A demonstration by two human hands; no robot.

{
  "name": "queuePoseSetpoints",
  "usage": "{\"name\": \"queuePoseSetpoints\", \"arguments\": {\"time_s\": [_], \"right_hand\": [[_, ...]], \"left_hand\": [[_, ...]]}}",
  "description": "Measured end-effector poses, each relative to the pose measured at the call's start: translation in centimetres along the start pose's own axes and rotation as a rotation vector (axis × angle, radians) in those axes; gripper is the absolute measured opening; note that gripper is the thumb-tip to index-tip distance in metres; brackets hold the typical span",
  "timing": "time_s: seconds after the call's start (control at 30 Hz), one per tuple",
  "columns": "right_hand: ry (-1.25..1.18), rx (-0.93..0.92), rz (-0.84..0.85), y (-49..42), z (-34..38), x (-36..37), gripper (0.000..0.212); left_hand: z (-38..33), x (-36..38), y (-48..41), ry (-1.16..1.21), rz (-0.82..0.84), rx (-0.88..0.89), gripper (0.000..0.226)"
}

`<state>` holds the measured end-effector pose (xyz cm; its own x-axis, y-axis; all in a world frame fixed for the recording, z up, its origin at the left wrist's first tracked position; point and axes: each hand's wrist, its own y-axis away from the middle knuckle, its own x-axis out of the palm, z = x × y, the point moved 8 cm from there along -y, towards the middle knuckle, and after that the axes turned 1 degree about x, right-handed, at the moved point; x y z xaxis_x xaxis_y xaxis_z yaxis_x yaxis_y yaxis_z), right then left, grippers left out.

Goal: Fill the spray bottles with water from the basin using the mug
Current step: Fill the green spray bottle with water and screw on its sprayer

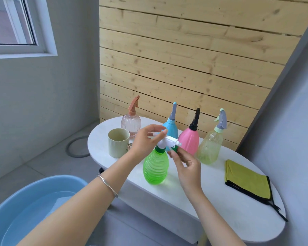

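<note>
A green ribbed spray bottle (155, 167) stands on the white oval table (211, 196) in front of me. Its white spray head (169, 142) sits on the neck. My left hand (146, 141) pinches the back of that head with thumb and fingertips. My right hand (185, 162) pinches the green trigger under the nozzle. A cream mug (118, 145) stands to the left, handle toward my left hand. Behind stand a clear pink bottle (131, 123), a blue bottle (171, 129), a pink bottle (189, 140) and a pale yellow bottle (210, 148). The blue basin (22, 203) with water sits low at the left.
A folded yellow cloth (247, 181) with black trim lies on the table's right side. A wooden slat wall rises behind the table. A round floor drain (77, 147) lies left of the table on the grey floor.
</note>
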<state>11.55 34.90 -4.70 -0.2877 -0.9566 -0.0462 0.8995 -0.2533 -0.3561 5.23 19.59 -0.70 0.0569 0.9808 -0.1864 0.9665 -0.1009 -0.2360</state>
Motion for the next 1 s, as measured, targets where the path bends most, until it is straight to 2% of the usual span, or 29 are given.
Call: {"name": "queuePoseSetpoints", "arguments": {"time_s": [0.1, 0.23, 0.4, 0.5, 0.57, 0.63, 0.73, 0.83, 0.9, 1.0], "right_hand": [[0.074, -0.061, 0.047, 0.6, 0.6, 0.8, 0.02], [0.049, -0.043, 0.137, 1.0, 1.1, 1.8, 0.024], [0.069, -0.033, 0.172, -0.1, 0.8, 1.3, 0.03], [0.112, -0.048, 0.211, -1.1, 0.7, 1.2, 0.026], [0.099, 0.018, 0.284, -2.0, 0.0, 1.5, 0.023], [0.161, 0.03, 0.413, -2.4, -0.2, 2.4, 0.031], [0.279, 0.011, 0.497, -3.1, 0.0, 3.5, 0.043], [0.39, -0.017, 0.507, -4.3, 0.2, 3.8, 0.035], [0.415, -0.015, 0.522, -4.7, 0.1, 3.9, 0.029], [0.404, 0.01, 0.526, -4.7, 0.0, 4.0, 0.024]], "left_hand": [[-0.3, -1.0, -0.1, -0.114, -0.033, 0.025, 0.004], [0.0, -2.5, 0.0, -0.156, -0.122, -0.039, 0.026], [-0.1, -1.8, -0.2, -0.162, -0.062, -0.062, 0.017], [-0.2, -1.5, -0.6, -0.171, -0.046, -0.084, 0.013], [0.2, -1.3, -0.8, -0.172, -0.031, -0.107, 0.011], [0.6, -1.2, -1.0, -0.167, -0.024, -0.123, 0.009], [1.1, -1.2, -1.0, -0.127, -0.017, -0.135, 0.022], [1.8, -1.2, -0.2, -0.072, -0.004, -0.152, 0.033], [3.5, -1.4, 0.5, -0.035, 0.038, -0.197, 0.033], [6.7, -0.8, 2.1, 0.066, 0.21, -0.29, 0.045]]}}
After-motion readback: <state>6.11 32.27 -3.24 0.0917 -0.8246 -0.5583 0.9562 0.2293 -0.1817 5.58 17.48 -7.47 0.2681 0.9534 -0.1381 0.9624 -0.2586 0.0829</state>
